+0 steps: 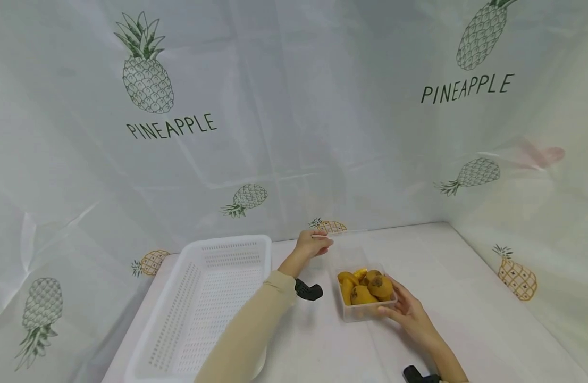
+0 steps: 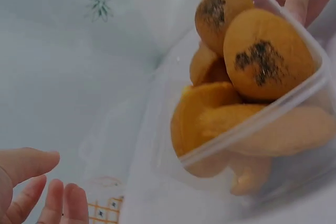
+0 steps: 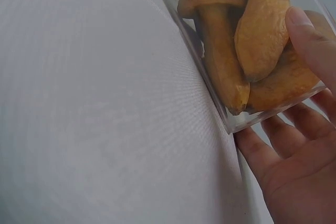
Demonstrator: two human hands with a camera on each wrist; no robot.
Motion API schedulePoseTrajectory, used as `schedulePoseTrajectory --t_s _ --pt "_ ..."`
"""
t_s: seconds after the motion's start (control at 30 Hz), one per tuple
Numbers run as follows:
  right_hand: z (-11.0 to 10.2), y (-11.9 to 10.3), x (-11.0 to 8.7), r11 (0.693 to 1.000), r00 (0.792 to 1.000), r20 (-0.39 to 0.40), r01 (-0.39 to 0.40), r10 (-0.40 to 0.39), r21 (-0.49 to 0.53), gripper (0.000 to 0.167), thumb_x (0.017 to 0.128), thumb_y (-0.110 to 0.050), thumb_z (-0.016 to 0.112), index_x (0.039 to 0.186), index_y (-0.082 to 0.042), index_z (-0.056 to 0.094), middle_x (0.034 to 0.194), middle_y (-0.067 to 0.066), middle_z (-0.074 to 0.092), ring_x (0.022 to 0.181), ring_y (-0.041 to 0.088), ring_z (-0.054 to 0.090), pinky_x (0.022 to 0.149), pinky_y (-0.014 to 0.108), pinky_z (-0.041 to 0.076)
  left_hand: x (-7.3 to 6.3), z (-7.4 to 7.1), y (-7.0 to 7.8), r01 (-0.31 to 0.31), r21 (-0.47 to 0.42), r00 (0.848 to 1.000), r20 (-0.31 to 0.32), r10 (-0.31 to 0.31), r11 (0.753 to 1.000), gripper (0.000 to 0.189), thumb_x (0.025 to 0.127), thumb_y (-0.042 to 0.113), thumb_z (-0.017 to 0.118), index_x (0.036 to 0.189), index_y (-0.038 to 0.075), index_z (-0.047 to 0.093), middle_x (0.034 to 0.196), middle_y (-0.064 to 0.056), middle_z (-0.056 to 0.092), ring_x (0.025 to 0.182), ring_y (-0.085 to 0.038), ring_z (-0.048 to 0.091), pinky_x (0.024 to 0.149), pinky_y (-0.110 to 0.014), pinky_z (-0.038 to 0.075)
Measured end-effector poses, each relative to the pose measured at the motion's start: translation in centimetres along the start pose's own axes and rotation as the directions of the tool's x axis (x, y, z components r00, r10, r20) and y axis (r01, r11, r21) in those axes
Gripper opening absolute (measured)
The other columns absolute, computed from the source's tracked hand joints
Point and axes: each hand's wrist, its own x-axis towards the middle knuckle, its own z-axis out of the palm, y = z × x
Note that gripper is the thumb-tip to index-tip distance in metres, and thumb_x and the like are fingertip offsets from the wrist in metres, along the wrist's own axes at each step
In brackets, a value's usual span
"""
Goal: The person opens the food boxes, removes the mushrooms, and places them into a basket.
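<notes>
Spanning the full width behind the desk [image 1: 318, 351], we see a pale sheet [image 1: 294, 106] printed with pineapples, some captioned "PINEAPPLE". At the left of the desk stands a white perforated plastic basket [image 1: 232, 243]. Next, a beige sleeve [image 1: 251, 324] leads up to the left hand [image 1: 314, 243], just beyond the basket's far right corner; below that hand, at the wrist, is a black device [image 1: 308, 290]. We find the left hand loosely open, thumb and fingers parted, with nothing visible in its grasp. Just right of its fingertips is a faint transparent panel [image 1: 349, 254], seemingly a raised lid; whether they touch it we cannot tell. In front of this panel, right of the basket, we locate the clear rectangular container [image 1: 366, 312], filled with yellow-brown mushrooms [image 1: 363, 296]. These lie piled at various angles, some caps bearing dark patches; through the wall, the right wrist view shows their thick stems. At the far right, the right hand [image 1: 409, 313] grips the container, partly closed: we note the thumb against one wall and the fingers curled around the lower edge.
</notes>
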Motion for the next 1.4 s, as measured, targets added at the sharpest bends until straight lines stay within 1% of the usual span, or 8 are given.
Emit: schedulePoseTrajectory --t_s 0.23,0.4,0.73,0.83,0.93,1.03,1.27,1.4 --pt "-0.2 -0.1 0.0 1.000 1.000 -0.007 -0.003 0.003 -0.005 0.078 0.088 0.004 0.071 0.153 0.005 0.028 0.156 0.035 0.017 0.119 -0.006 0.052 0.080 0.025 0.057 -1.1 0.7 1.7 -0.140 0.064 0.984 0.123 0.131 0.988 0.028 0.086 0.004 0.078 0.112 0.000 0.068 0.107 -0.011 0.069 0.095 -0.020 0.068 0.083 -0.032 0.058" --pt "-0.2 0.0 0.0 1.000 1.000 0.004 0.005 -0.005 0.011 0.078 0.089 0.006 0.070 0.153 0.006 0.027 0.155 0.035 0.017 0.122 -0.006 0.050 0.080 0.025 0.058 -1.8 1.3 2.1 -0.162 0.056 0.948 0.286 0.139 0.985 0.032 0.088 0.008 0.078 0.118 0.003 0.069 0.117 -0.014 0.068 0.102 -0.021 0.067 0.091 -0.038 0.056" --pt "-0.1 0.1 0.1 0.999 0.999 0.020 0.033 -0.034 0.042 0.076 0.089 0.010 0.068 0.153 0.008 0.025 0.155 0.037 0.016 0.125 -0.004 0.050 0.081 0.024 0.057 -2.7 2.7 1.6 -0.283 0.107 0.816 0.549 0.181 0.953 0.039 0.089 0.016 0.078 0.126 0.014 0.067 0.117 0.004 0.068 0.108 -0.012 0.064 0.090 -0.028 0.054" --pt "-0.1 0.1 0.1 0.998 0.999 0.015 0.039 -0.040 0.041 0.076 0.089 0.010 0.068 0.152 0.009 0.026 0.154 0.037 0.017 0.126 -0.005 0.048 0.082 0.024 0.057 -2.9 3.1 1.1 -0.328 0.116 0.766 0.614 0.192 0.937 0.040 0.089 0.017 0.078 0.128 0.016 0.066 0.119 0.008 0.068 0.113 -0.012 0.062 0.091 -0.024 0.052" --pt "-0.1 0.1 0.1 0.999 1.000 0.014 0.027 -0.027 0.033 0.076 0.089 0.009 0.068 0.153 0.008 0.026 0.155 0.037 0.017 0.126 -0.007 0.046 0.082 0.023 0.056 -3.0 3.6 0.6 -0.361 0.103 0.720 0.662 0.207 0.927 0.040 0.091 0.014 0.076 0.129 0.014 0.065 0.121 0.008 0.067 0.111 -0.010 0.063 0.091 -0.023 0.052" --pt "-0.1 0.1 0.1 1.000 1.000 0.016 0.017 -0.017 0.025 0.076 0.090 0.008 0.067 0.154 0.006 0.026 0.155 0.036 0.017 0.126 -0.007 0.045 0.083 0.023 0.056 -3.0 4.0 -0.1 -0.369 0.067 0.689 0.689 0.224 0.927 0.041 0.090 0.009 0.075 0.129 0.009 0.064 0.123 0.001 0.068 0.106 -0.007 0.066 0.091 -0.024 0.052" --pt "-0.1 0.1 0.1 0.999 0.999 0.020 0.045 -0.045 0.002 0.075 0.090 0.009 0.067 0.154 0.005 0.027 0.159 0.020 0.028 0.123 -0.002 0.051 0.082 0.025 0.057 -3.4 5.1 -1.1 -0.414 0.026 0.674 0.681 0.287 0.910 0.044 0.084 0.003 0.080 0.126 0.004 0.065 0.124 -0.009 0.067 0.105 -0.011 0.067 0.089 -0.023 0.053" --pt "0.0 0.0 0.1 0.998 0.998 0.022 0.056 -0.056 0.005 0.075 0.090 0.010 0.066 0.153 0.007 0.026 0.157 0.026 0.026 0.125 -0.004 0.049 0.084 0.024 0.056 -3.5 5.5 -1.6 -0.429 0.019 0.664 0.685 0.301 0.903 0.045 0.082 0.001 0.081 0.125 0.003 0.065 0.122 -0.003 0.068 0.106 -0.011 0.067 0.091 -0.024 0.053"
